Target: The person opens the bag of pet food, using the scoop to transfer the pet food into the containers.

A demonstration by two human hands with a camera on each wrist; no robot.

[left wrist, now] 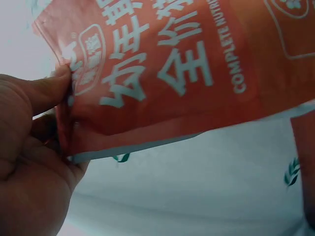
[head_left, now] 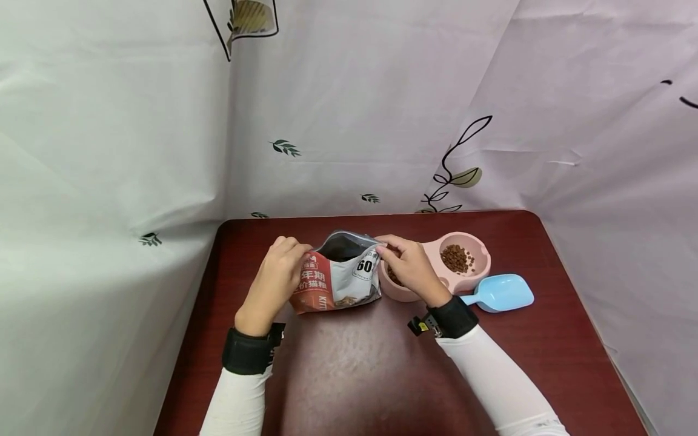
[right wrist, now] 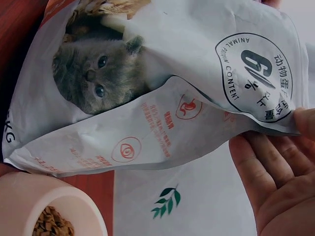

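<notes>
A red and white cat food bag [head_left: 338,281] stands upright on the table, its top gaping so the dark inside shows. My left hand [head_left: 279,266] pinches the bag's top left corner, thumb on the red front in the left wrist view. At the top right corner my right hand [head_left: 410,264] grips the rim between thumb and fingers. The bag's side with a kitten picture [right wrist: 101,73] faces the right wrist camera. Just right of the bag, partly behind my right hand, sits a pink double bowl [head_left: 480,257] with brown kibble [head_left: 455,258] in both hollows.
A light blue scoop [head_left: 504,293] lies at the right beside the bowl, its handle end near my right wrist. The dark red table [head_left: 349,363] backs onto a pale, leaf-printed cloth [head_left: 349,121].
</notes>
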